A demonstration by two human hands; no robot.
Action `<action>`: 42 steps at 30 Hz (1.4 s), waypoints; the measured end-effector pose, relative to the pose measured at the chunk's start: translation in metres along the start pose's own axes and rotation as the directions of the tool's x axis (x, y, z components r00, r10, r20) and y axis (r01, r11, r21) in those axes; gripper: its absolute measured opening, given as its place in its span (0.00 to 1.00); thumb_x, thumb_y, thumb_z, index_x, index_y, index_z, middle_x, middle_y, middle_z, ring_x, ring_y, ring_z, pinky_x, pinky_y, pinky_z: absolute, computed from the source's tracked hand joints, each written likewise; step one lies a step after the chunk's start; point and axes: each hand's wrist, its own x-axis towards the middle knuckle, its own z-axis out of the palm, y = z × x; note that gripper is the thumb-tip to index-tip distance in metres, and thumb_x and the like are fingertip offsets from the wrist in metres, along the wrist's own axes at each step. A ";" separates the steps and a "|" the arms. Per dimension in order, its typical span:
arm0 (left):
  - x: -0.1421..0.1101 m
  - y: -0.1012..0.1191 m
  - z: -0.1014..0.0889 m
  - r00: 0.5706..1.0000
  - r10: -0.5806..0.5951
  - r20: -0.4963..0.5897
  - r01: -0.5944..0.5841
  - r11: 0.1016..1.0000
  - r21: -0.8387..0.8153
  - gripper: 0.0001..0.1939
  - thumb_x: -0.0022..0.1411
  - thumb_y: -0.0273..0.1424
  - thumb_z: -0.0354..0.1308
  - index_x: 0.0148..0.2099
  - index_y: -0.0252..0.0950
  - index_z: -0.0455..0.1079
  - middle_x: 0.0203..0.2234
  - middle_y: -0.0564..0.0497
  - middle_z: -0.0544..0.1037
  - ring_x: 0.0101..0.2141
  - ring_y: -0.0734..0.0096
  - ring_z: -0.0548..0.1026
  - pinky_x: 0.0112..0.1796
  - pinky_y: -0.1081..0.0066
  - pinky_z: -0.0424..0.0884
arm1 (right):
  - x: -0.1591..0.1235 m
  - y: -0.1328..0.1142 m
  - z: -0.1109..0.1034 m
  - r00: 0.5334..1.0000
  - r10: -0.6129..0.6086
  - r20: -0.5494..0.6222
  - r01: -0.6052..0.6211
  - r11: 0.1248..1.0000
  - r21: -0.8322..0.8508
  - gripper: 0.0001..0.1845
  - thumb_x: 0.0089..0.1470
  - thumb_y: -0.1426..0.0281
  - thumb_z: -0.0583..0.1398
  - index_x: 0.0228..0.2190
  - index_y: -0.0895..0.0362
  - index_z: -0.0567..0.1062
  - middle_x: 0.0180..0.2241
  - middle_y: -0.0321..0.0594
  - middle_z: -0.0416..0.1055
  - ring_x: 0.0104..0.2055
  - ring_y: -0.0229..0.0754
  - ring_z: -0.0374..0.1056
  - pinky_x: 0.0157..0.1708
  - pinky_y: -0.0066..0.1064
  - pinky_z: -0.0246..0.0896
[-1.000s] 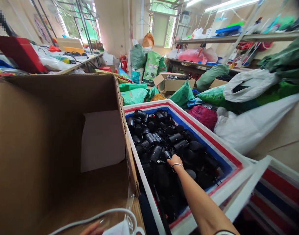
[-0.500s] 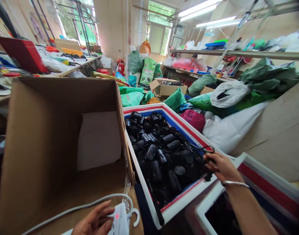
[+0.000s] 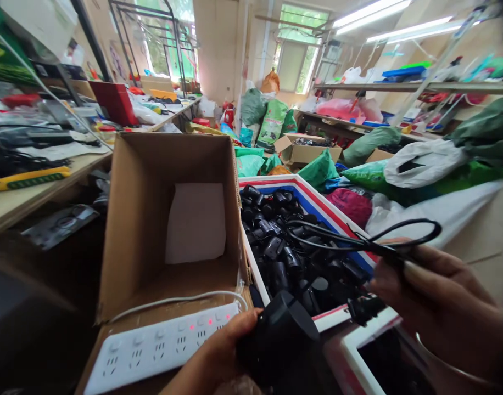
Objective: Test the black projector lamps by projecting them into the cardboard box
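My left hand (image 3: 229, 343) is closed around a black cylindrical device (image 3: 278, 343) with a flat round end, held low in front of me beside the white power strip (image 3: 169, 343). Pinched between the thumb and fingers of my right hand (image 3: 445, 296) is a bundled black cable (image 3: 334, 233), looped back on itself. A black plug (image 3: 364, 309) hangs just below those fingers. Behind both hands, a white foam box (image 3: 313, 182) with red and blue stripes holds many similar black cylindrical devices (image 3: 290, 258). Whether the cable joins the device is hidden.
An open cardboard box (image 3: 132, 219) lies to the left, with a pale sheet inside. A cluttered workbench (image 3: 78, 181) runs along the left. Another foam box (image 3: 354, 351) stands low on the right. Sacks and bags (image 3: 272, 123) crowd the floor behind.
My right hand has lifted the cable from the foam box and come nearer. My left hand has moved right from the power strip and now grips a black device. The view has shifted left.
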 end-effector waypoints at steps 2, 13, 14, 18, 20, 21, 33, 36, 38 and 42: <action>-0.011 0.000 0.002 0.995 0.093 -0.043 -0.092 0.995 0.027 0.33 0.40 0.46 0.67 0.45 0.29 0.71 0.31 0.44 0.77 0.27 0.69 0.73 0.29 0.73 0.66 | -0.001 0.014 0.009 0.989 0.076 0.128 -0.068 0.996 -0.063 0.20 0.46 0.63 0.65 0.43 0.54 0.73 0.35 0.45 0.76 0.31 0.42 0.71 0.26 0.28 0.68; -0.059 0.027 0.006 0.811 0.558 -0.173 -0.032 0.338 0.941 0.40 0.34 0.35 0.71 0.53 0.37 0.66 0.57 0.39 0.61 0.56 0.46 0.59 0.55 0.54 0.55 | -0.069 0.113 0.100 0.796 0.354 0.491 -0.332 0.934 -0.136 0.47 0.34 0.57 0.68 0.55 0.56 0.59 0.47 0.45 0.70 0.48 0.53 0.67 0.47 0.41 0.62; -0.062 0.026 0.001 0.806 0.545 -0.233 -0.010 0.406 0.914 0.41 0.39 0.38 0.68 0.57 0.36 0.62 0.59 0.38 0.59 0.56 0.46 0.60 0.54 0.54 0.57 | -0.071 0.116 0.102 0.802 0.353 0.481 -0.325 0.935 -0.145 0.45 0.34 0.57 0.68 0.53 0.56 0.60 0.46 0.45 0.71 0.46 0.52 0.68 0.46 0.40 0.64; -0.072 0.031 -0.014 0.835 0.391 -0.387 0.118 0.560 0.820 0.34 0.53 0.47 0.54 0.56 0.31 0.60 0.52 0.36 0.69 0.51 0.52 0.67 0.51 0.58 0.61 | -0.071 0.119 0.101 0.837 0.178 0.517 -0.124 0.983 -0.137 0.43 0.34 0.59 0.68 0.52 0.53 0.62 0.46 0.43 0.69 0.44 0.51 0.69 0.42 0.37 0.65; -0.075 0.039 -0.014 0.850 0.348 -0.396 0.167 0.535 0.828 0.30 0.53 0.48 0.55 0.51 0.32 0.64 0.46 0.39 0.73 0.46 0.55 0.70 0.47 0.61 0.64 | -0.070 0.119 0.102 0.843 0.114 0.525 -0.028 0.985 -0.170 0.40 0.36 0.59 0.67 0.51 0.53 0.62 0.47 0.43 0.68 0.45 0.51 0.69 0.43 0.37 0.65; -0.076 0.043 -0.012 0.847 0.346 -0.404 0.185 0.521 0.834 0.28 0.52 0.47 0.56 0.49 0.32 0.64 0.43 0.41 0.75 0.43 0.56 0.72 0.44 0.63 0.66 | -0.069 0.119 0.103 0.845 0.089 0.527 0.022 0.980 -0.199 0.39 0.36 0.60 0.66 0.51 0.53 0.63 0.47 0.43 0.68 0.45 0.51 0.68 0.44 0.37 0.64; -0.067 0.039 0.041 0.720 0.602 -0.347 0.387 0.066 0.920 0.15 0.58 0.31 0.52 0.47 0.32 0.64 0.39 0.36 0.75 0.39 0.47 0.73 0.39 0.55 0.66 | -0.064 0.111 0.121 0.806 0.187 0.562 0.253 0.750 -0.612 0.35 0.40 0.70 0.62 0.51 0.56 0.58 0.50 0.49 0.63 0.44 0.52 0.70 0.40 0.36 0.65; -0.063 0.040 0.043 0.763 0.564 -0.316 0.420 -0.061 0.905 0.12 0.58 0.28 0.52 0.45 0.32 0.65 0.38 0.37 0.75 0.38 0.47 0.74 0.38 0.55 0.67 | -0.065 0.109 0.131 0.808 0.230 0.543 0.294 0.640 -0.709 0.29 0.43 0.75 0.57 0.50 0.58 0.59 0.48 0.50 0.64 0.38 0.51 0.72 0.33 0.35 0.64; -0.060 0.041 0.040 0.768 0.559 -0.313 0.431 -0.090 0.898 0.10 0.57 0.27 0.53 0.43 0.32 0.65 0.37 0.38 0.75 0.36 0.48 0.75 0.37 0.57 0.68 | -0.065 0.108 0.137 0.812 0.251 0.528 0.314 0.575 -0.756 0.24 0.46 0.77 0.54 0.48 0.59 0.61 0.46 0.50 0.66 0.35 0.50 0.73 0.30 0.34 0.63; -0.051 0.036 0.033 0.736 0.598 -0.316 0.471 -0.117 0.874 0.09 0.57 0.25 0.53 0.42 0.31 0.66 0.36 0.38 0.76 0.36 0.49 0.75 0.35 0.59 0.69 | -0.059 0.106 0.143 0.809 0.303 0.504 0.332 0.472 -0.817 0.17 0.49 0.75 0.53 0.44 0.59 0.65 0.40 0.49 0.70 0.31 0.50 0.74 0.26 0.33 0.58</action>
